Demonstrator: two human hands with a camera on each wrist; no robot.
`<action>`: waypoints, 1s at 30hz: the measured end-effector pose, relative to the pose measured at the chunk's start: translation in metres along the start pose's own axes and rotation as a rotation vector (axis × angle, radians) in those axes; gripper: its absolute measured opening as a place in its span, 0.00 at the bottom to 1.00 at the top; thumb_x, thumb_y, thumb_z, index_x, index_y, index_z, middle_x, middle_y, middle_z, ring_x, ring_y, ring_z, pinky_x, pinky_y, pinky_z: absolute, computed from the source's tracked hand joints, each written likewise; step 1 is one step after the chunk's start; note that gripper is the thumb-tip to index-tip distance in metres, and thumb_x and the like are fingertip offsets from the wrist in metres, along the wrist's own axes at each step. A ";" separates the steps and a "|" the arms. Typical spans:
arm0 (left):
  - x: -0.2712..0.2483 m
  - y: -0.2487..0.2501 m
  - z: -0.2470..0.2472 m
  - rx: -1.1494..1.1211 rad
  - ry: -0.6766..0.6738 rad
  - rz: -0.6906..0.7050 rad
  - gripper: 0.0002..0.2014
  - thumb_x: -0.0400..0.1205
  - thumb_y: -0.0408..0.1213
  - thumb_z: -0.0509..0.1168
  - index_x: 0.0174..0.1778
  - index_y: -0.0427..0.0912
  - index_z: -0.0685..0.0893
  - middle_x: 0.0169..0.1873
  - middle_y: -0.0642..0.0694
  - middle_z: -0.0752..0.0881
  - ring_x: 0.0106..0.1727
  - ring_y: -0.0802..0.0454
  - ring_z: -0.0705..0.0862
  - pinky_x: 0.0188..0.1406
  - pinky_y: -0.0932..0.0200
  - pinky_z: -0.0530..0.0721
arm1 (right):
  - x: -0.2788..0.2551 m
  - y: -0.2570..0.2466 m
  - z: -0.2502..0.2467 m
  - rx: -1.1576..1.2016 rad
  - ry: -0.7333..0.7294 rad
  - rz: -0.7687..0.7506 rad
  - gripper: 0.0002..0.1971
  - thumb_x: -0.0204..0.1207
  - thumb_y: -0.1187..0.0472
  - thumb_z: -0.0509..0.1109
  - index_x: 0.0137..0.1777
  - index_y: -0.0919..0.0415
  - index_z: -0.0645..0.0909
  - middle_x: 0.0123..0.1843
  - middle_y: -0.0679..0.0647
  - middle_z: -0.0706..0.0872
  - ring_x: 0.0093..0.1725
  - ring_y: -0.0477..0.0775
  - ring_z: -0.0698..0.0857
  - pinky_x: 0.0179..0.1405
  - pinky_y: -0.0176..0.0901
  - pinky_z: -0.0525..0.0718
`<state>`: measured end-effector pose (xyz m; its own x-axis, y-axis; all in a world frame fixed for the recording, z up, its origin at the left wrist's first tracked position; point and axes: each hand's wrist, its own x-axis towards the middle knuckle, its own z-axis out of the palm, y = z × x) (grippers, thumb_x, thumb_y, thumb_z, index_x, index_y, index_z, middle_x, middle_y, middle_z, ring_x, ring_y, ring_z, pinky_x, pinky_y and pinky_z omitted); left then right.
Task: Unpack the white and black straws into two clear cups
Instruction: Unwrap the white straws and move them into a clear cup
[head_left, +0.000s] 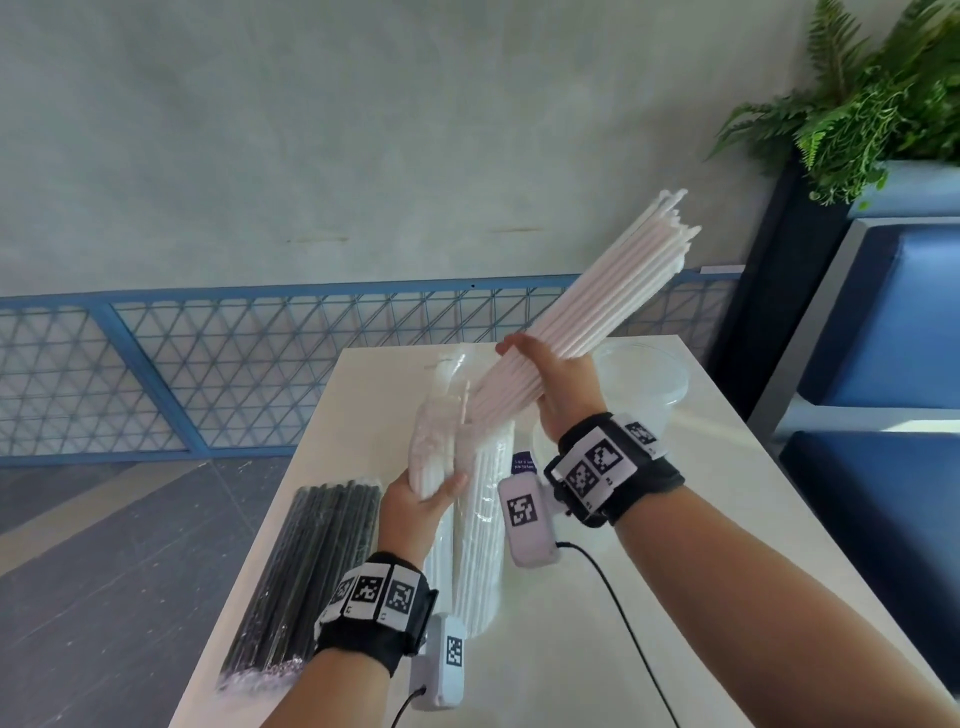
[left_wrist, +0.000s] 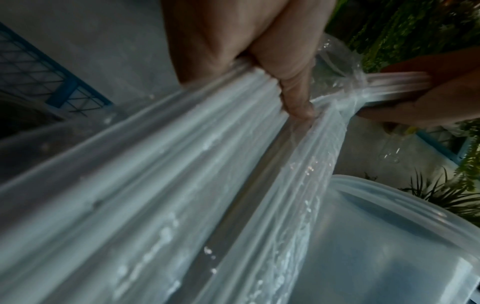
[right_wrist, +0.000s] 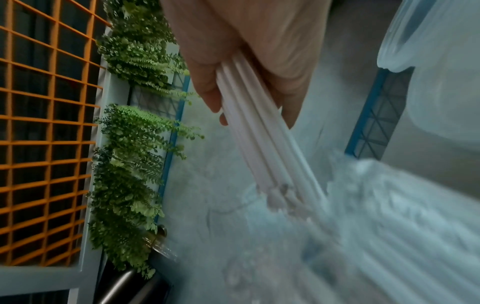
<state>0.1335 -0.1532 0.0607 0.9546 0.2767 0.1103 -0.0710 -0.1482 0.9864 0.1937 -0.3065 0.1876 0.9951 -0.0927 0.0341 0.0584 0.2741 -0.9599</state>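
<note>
1. A small dark purple label (head_left: 523, 462) with white lettering lies on the table (head_left: 701, 519), at 9 o'clock of the right wristband; its words are too small and blurred to read.
2. The wristbands (head_left: 602, 465) and wrist cameras (head_left: 522, 512) carry only black-and-white square code markers, with tiny illegible characters beneath.

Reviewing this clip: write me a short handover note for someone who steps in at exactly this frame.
Right hand: grips a bundle of white straws, tilted up to the right, its lower ends at the mouth of the clear wrapper.
Left hand: grips that wrapper, with white straws inside it.
Another pack of white straws lies on the white table. The black straws lie wrapped at the table's left edge. One clear cup stands behind the right hand; the second is hard to make out.
Done: one white bundle pulled out.
Left: put the white straws in a cup, then unpack the black ones into the other.
</note>
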 end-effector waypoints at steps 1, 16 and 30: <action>0.001 0.000 -0.001 0.000 0.011 -0.015 0.15 0.68 0.49 0.76 0.40 0.41 0.85 0.35 0.46 0.88 0.40 0.46 0.87 0.38 0.60 0.82 | 0.002 -0.004 -0.002 -0.007 0.007 -0.006 0.08 0.68 0.66 0.74 0.43 0.72 0.82 0.49 0.64 0.81 0.47 0.57 0.81 0.50 0.53 0.84; -0.008 0.013 0.004 -0.063 0.029 -0.060 0.06 0.71 0.39 0.75 0.38 0.47 0.83 0.35 0.51 0.88 0.38 0.57 0.86 0.29 0.76 0.80 | 0.016 0.018 -0.056 -0.425 0.173 -0.088 0.16 0.72 0.61 0.73 0.57 0.65 0.78 0.46 0.57 0.83 0.47 0.58 0.83 0.49 0.51 0.82; -0.011 0.014 0.007 -0.122 0.019 -0.076 0.06 0.70 0.36 0.75 0.37 0.47 0.84 0.35 0.51 0.88 0.39 0.56 0.87 0.31 0.76 0.81 | 0.001 0.049 -0.068 -0.509 0.223 -0.174 0.23 0.63 0.61 0.81 0.57 0.57 0.77 0.47 0.43 0.80 0.51 0.48 0.79 0.53 0.42 0.78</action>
<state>0.1244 -0.1651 0.0725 0.9529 0.3010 0.0361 -0.0347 -0.0100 0.9993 0.1920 -0.3585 0.1212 0.9301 -0.3100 0.1969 0.1189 -0.2531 -0.9601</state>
